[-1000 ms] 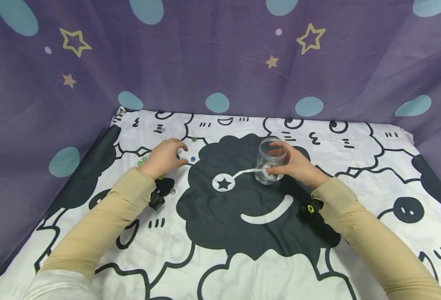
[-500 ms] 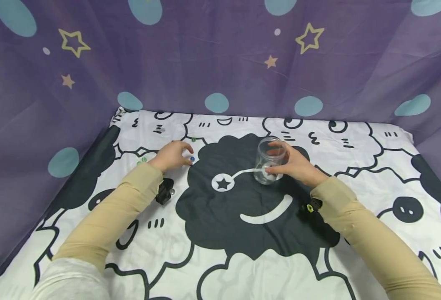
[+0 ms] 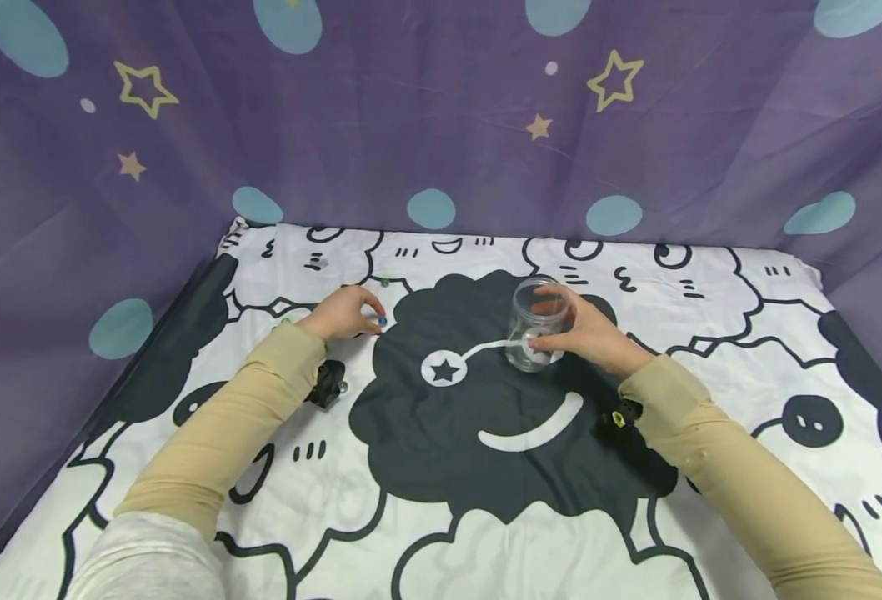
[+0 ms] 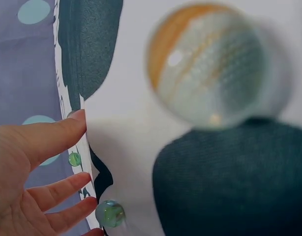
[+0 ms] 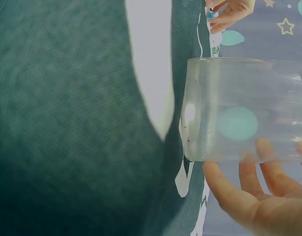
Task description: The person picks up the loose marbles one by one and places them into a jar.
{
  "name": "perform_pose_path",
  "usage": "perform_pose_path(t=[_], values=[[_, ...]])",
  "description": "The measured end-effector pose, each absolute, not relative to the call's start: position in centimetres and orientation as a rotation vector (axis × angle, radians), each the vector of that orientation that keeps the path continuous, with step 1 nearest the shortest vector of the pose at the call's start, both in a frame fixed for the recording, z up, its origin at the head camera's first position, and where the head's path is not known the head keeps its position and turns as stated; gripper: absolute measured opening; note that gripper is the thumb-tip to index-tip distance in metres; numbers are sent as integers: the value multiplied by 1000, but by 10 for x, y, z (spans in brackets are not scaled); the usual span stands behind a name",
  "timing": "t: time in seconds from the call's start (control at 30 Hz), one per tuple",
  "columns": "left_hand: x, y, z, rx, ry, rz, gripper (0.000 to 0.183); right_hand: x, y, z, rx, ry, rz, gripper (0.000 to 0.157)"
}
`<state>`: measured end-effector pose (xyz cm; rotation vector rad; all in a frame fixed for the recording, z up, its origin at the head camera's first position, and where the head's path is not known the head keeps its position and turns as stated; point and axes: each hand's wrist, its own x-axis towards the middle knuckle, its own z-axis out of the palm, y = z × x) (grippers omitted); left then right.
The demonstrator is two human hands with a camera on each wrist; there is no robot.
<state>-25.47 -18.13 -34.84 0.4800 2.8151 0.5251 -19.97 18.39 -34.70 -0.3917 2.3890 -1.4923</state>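
In the head view, my left hand (image 3: 345,312) reaches over the cloth with its thumb and index fingertips closed about a small blue marble (image 3: 383,321). The right wrist view also has this blue marble (image 5: 210,14) between those fingertips. From the left wrist, the left hand (image 4: 47,172) shows its thumb on top and the lower fingers spread. My right hand (image 3: 587,333) grips a clear, lidless jar (image 3: 528,350) from its right side, thumb in front and fingers behind. Seen from the right wrist, the jar (image 5: 239,108) is see-through, with no marbles visible inside.
A green marble (image 3: 385,282) lies beyond the left hand, and another green marble (image 3: 286,322) sits behind its wrist. A clear marble (image 3: 343,387) rests beside the left wrist camera, showing an orange streak close up. The cartoon-print cloth (image 3: 441,467) meets a purple curtain (image 3: 441,125).
My left hand has shifted slightly right, and its thumb and index finger have closed in on the blue marble. The right hand and jar stay in place.
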Motion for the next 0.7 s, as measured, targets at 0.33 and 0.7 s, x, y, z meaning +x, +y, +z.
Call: perform_pose_path(t=[0.33,0.7], values=[[-258,-181,-353,440,2810,563,18,-200,184,-346,-385,2413,-1457,77],[-257,-181,-352,489,2829,558,17,-200,186,-347,-395,2400,-1467,77]])
